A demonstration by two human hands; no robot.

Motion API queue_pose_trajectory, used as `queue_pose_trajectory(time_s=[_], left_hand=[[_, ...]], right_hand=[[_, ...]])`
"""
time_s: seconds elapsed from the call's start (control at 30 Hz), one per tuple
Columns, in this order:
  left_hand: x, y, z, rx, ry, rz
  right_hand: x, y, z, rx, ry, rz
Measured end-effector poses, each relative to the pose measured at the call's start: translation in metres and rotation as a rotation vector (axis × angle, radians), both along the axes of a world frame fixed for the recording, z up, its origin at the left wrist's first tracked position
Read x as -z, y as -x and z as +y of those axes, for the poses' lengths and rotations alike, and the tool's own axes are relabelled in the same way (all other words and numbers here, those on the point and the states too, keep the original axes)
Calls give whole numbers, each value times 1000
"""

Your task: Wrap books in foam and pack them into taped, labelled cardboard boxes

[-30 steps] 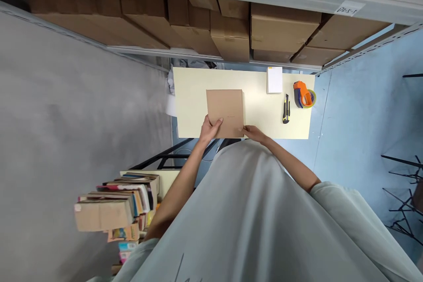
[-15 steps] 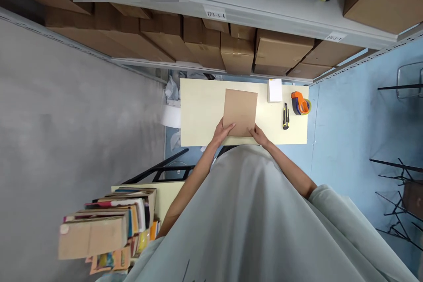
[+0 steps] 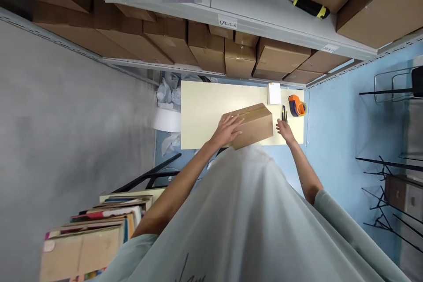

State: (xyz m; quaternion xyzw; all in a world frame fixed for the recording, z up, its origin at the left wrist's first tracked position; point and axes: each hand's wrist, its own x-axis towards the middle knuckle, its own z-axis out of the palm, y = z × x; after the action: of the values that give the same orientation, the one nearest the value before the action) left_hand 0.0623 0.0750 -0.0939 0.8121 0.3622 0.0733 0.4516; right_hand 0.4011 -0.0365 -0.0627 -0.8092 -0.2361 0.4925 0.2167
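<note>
A closed brown cardboard box (image 3: pixel 256 130) sits turned at an angle at the table's front edge, a taped seam along its top. My left hand (image 3: pixel 226 131) holds its left end, fingers spread over the top and side. My right hand (image 3: pixel 284 131) is off the box, to its right, with fingers slightly apart and bent. Just beyond those fingertips lies a black and yellow utility knife (image 3: pixel 284 114); whether they touch it I cannot tell.
On the pale table (image 3: pixel 201 114) are a small white box (image 3: pixel 273 94) and an orange and blue tape dispenser (image 3: pixel 296 105). Shelving with cardboard boxes (image 3: pixel 239 59) rises behind, another cutter (image 3: pixel 310 6) on it. Stacked cardboard and books (image 3: pixel 82 242) stand at lower left.
The box has been turned and tipped so that its taped face shows. My right hand has let go and moved right to the knife. My left hand has shifted higher on the box.
</note>
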Motion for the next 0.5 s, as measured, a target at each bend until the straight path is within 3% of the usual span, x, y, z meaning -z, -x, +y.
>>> queue_pose_trajectory(time_s=[0.1,0.23,0.4,0.5], left_hand=[[1,-9,-15,-138,64,41],[3,-10,-24,-256,165,-73],[13,-4,-14,-772,197,-237],[22,-1,-2,-892,316,-290]], right_hand=[[-9,-2,28,70,-12,120],[-10,10,58,93,18,160],[0,22,53,-7,-257,231],[11,32,40,-33,-340,202]])
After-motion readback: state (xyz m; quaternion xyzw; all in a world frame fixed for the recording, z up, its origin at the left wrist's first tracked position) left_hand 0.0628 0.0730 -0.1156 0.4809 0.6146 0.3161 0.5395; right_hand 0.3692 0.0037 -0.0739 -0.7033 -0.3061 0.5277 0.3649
